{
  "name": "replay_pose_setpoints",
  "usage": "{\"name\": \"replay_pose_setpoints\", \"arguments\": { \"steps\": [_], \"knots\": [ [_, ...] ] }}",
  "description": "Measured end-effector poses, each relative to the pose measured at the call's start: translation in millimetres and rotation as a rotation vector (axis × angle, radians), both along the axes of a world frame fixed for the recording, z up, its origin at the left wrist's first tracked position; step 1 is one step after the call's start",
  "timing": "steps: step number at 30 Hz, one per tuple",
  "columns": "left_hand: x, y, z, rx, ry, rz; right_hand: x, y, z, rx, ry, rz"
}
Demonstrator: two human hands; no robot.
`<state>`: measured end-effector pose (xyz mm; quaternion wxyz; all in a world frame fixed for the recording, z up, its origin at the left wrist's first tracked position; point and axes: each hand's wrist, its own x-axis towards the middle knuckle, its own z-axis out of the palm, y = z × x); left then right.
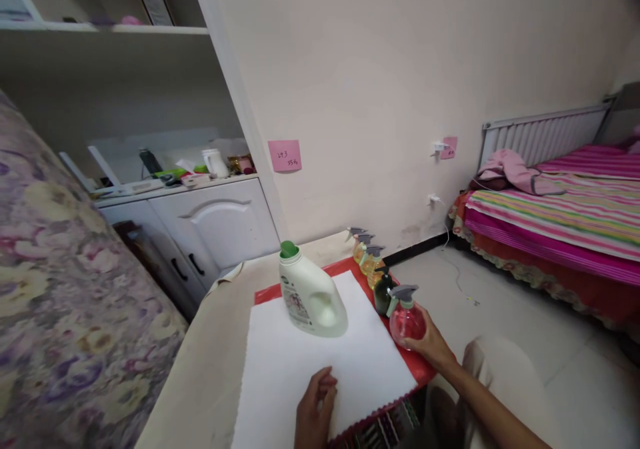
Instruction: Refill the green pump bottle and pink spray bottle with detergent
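Note:
My right hand is wrapped around a round, see-through spray bottle with a grey and pale green trigger head, at the table's right edge. The red behind it shows through its body. My left hand rests over the white sheet, fingers loosely curled and apart from the thumb, with nothing in it. Beyond it stands a large pale green detergent jug with a green mouth piece. A dark green pump bottle stands just behind the held spray bottle.
Several yellowish spray bottles line the table's right side on a red sheet. A white cabinet and a floral curtain are at left. A bed stands to the right, and pink notes stick to the wall.

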<state>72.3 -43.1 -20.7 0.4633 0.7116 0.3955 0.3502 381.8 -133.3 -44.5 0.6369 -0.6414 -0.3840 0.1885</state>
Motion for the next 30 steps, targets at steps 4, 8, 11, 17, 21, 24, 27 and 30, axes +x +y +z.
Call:
{"name": "replay_pose_setpoints", "arguments": {
  "steps": [4,8,11,17,21,24,27,30],
  "knots": [
    [-1,2,-3.5,0.009,0.0,-0.011,2,-1,-0.3,0.006,-0.033,0.017],
    [-2,2,-4.5,0.012,-0.006,-0.029,3,-12,3.3,-0.01,-0.054,-0.04],
    [-3,2,-5.8,0.013,-0.009,-0.038,-2,-34,7.4,-0.031,-0.059,-0.147],
    [1,1,-2.8,-0.005,-0.039,-0.024,-55,-54,22.7,-0.044,-0.054,0.013],
    [-5,6,8.4,0.025,-0.041,0.05,-95,-14,39.4,0.032,0.025,0.189],
    [-14,14,12.6,0.064,-0.006,0.142,-108,32,54.2,0.085,0.023,0.208],
    [-19,20,5.1,0.056,0.0,0.155,-110,78,67.4,0.126,0.026,0.185],
    [-18,25,-12.6,0.07,-0.035,0.194,-109,115,77.1,0.141,0.031,0.191]
  ]
}}
